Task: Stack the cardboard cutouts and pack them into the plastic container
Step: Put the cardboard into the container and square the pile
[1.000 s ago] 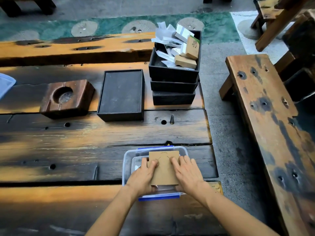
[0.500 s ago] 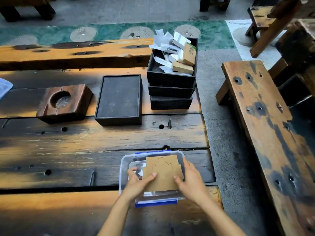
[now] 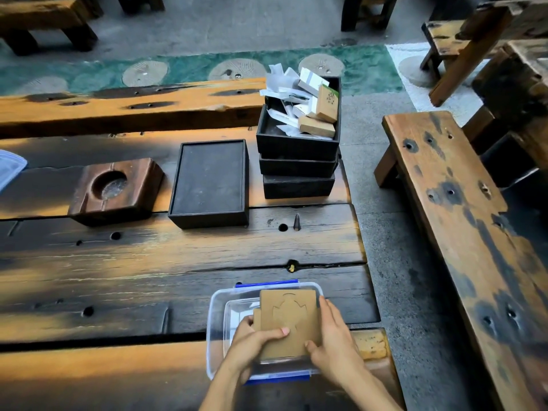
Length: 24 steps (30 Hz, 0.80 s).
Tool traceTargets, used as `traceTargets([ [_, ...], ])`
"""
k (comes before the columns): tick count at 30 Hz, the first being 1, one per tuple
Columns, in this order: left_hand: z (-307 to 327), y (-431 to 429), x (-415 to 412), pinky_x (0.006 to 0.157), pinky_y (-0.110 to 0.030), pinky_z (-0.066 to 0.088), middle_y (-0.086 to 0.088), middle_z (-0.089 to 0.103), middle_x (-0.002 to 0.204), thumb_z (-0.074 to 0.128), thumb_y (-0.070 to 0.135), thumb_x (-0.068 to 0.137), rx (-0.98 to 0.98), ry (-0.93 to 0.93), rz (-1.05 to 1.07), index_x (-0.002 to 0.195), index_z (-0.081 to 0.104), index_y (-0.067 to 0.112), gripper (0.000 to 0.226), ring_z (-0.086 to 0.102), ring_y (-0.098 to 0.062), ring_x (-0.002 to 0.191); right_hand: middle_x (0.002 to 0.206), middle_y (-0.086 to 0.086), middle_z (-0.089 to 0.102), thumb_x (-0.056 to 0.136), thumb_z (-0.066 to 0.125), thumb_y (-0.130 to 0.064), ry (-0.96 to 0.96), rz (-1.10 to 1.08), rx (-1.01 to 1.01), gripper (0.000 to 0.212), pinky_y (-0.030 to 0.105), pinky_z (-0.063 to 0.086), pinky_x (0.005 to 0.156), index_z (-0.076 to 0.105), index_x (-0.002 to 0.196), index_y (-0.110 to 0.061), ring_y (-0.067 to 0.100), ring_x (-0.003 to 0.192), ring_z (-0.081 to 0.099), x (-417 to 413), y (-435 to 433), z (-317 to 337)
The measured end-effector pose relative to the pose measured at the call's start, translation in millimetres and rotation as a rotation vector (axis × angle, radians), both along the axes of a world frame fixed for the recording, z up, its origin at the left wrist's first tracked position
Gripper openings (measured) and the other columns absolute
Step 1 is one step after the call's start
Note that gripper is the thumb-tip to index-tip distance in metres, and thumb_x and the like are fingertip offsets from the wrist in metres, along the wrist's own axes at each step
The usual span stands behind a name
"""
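A stack of brown cardboard cutouts (image 3: 289, 317) with a die-cut outline on top is held over the clear plastic container (image 3: 215, 327), which has blue clips and sits near the table's front right. My left hand (image 3: 252, 341) grips the stack's left edge, thumb on top. My right hand (image 3: 333, 341) holds its right edge and lower corner. A second cutout edge peeks out at the stack's left. Something white lies in the container beneath, mostly hidden.
On the wooden table stand a flat black tray (image 3: 209, 182), a brown wooden block with a round hollow (image 3: 115, 189), and stacked black boxes (image 3: 298, 167) filled with small cartons and paper. A clear lid (image 3: 10, 169) lies at the left edge. A wooden bench (image 3: 465, 232) stands to the right.
Both hands shifted from pressing flat on the cutouts to gripping the stack's edges, and the stack has moved slightly to the right over the container.
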<state>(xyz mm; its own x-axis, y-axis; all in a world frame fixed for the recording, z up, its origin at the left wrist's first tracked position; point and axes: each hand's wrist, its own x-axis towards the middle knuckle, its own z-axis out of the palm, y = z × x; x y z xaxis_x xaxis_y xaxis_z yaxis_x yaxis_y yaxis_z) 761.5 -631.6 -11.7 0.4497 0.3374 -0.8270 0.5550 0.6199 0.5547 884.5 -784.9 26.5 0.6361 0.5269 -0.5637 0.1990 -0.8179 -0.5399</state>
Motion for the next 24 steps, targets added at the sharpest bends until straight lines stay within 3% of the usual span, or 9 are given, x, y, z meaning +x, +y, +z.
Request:
traceTargets([
  [3,9.8,3.0,-13.0,0.074,-0.038,0.064,-0.015,0.081,0.105,0.106,0.015,0.040,0.025,-0.048,0.029,0.124,0.054,0.007,0.100,0.079,-0.032,0.097,0.168,-0.006,0.006,0.081,0.079,-0.040,-0.026,-0.026,0.104,0.112,0.027,0.012,0.123,0.003,0.161,-0.022,0.013,0.153,0.011,0.1,-1.5,10.6],
  [5,16.6,9.7,-28.5,0.073,-0.034,0.063,-0.015,0.080,0.108,0.107,0.018,0.040,0.068,-0.106,0.014,0.126,0.058,0.008,0.099,0.078,-0.032,0.099,0.161,-0.015,0.019,0.071,0.086,-0.046,-0.008,-0.090,0.233,0.117,0.025,0.020,0.119,0.011,0.160,-0.030,0.005,0.147,0.022,0.5,-3.2,16.8],
  [9,29.6,22.2,-58.1,0.088,-0.039,0.060,-0.016,0.077,0.119,0.108,0.020,0.042,0.202,-0.237,-0.007,0.130,0.063,0.015,0.098,0.074,-0.033,0.111,0.148,-0.023,0.048,0.052,0.100,-0.047,0.420,-0.042,0.387,0.127,0.030,0.041,0.114,0.024,0.155,-0.039,0.000,0.136,0.046,9.5,-0.6,20.5],
  [11,37.4,26.6,-60.7,0.093,-0.034,0.058,-0.008,0.077,0.121,0.108,0.021,0.045,0.329,-0.254,-0.077,0.131,0.061,0.024,0.097,0.073,-0.025,0.113,0.136,-0.030,0.056,0.050,0.101,-0.047,0.416,0.055,0.371,0.122,0.022,0.046,0.106,0.027,0.148,-0.046,-0.006,0.126,0.053,11.7,3.8,17.9],
  [14,44.9,31.3,-50.3,0.090,-0.019,0.054,0.005,0.075,0.121,0.105,0.022,0.050,0.526,-0.243,-0.247,0.126,0.059,0.038,0.091,0.072,-0.009,0.110,0.126,-0.022,0.061,0.051,0.099,-0.039,0.248,0.047,0.321,0.112,0.014,0.046,0.095,0.031,0.140,-0.042,-0.006,0.116,0.057,7.8,15.1,12.5],
  [18,39.6,27.9,-44.0,0.107,-0.026,0.048,0.011,0.063,0.136,0.096,0.020,0.063,0.740,-0.216,-0.423,0.141,0.049,0.032,0.092,0.060,-0.006,0.127,0.130,-0.006,0.054,0.073,0.084,-0.015,0.131,0.112,0.242,0.098,0.030,0.049,0.103,0.020,0.146,-0.027,0.013,0.118,0.059,-2.5,18.4,2.8],
  [20,31.7,24.6,-46.4,0.115,-0.015,0.035,0.011,0.045,0.153,0.094,0.023,0.070,0.781,-0.183,-0.527,0.157,0.030,0.024,0.108,0.044,-0.003,0.141,0.137,-0.007,0.043,0.072,0.084,-0.011,0.071,0.204,0.186,0.107,0.028,0.042,0.110,0.012,0.151,-0.022,0.009,0.123,0.051,-4.2,16.6,-4.9],
  [22,23.5,22.1,-47.2,0.110,-0.001,0.024,0.010,0.032,0.158,0.094,0.026,0.067,0.749,-0.129,-0.571,0.164,0.010,0.015,0.129,0.034,0.001,0.142,0.147,-0.008,0.031,0.071,0.085,-0.015,0.027,0.216,0.178,0.115,0.025,0.032,0.117,0.008,0.157,-0.016,0.006,0.132,0.041,-4.7,17.4,-9.8],
  [24,17.1,21.1,-45.9,0.111,-0.002,0.023,0.007,0.033,0.158,0.094,0.021,0.067,0.746,-0.115,-0.559,0.165,0.002,0.013,0.134,0.035,0.001,0.141,0.149,-0.011,0.029,0.084,0.077,-0.012,0.073,0.184,0.196,0.097,0.013,0.038,0.107,0.013,0.156,-0.024,-0.003,0.128,0.044,-5.7,20.3,-13.8],
])
